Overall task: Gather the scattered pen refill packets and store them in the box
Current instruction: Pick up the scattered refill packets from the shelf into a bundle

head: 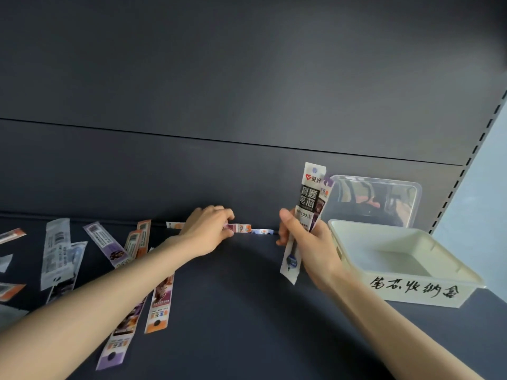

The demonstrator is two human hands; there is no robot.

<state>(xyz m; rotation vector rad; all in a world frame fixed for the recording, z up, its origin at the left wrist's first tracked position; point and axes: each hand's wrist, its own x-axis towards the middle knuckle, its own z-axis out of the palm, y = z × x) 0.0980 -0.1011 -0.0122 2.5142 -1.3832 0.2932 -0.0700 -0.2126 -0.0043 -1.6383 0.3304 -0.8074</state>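
Observation:
My right hand (310,248) holds a small upright bundle of refill packets (308,204), a black and white one in front, just left of the cream box (411,293) with handwritten black characters on its front. The box looks empty inside. My left hand (208,229) reaches to the back of the dark shelf, fingers pinched on a packet (241,228) lying along the back wall. Several more packets lie scattered at the left, among them a purple one (105,242), an orange one (159,311) and a grey one (56,250).
The box's clear lid (384,198) leans against the back wall behind the box. The dark shelf surface (233,311) runs between my arms. A slotted upright (466,165) bounds the shelf at the right, with a pale wall beyond.

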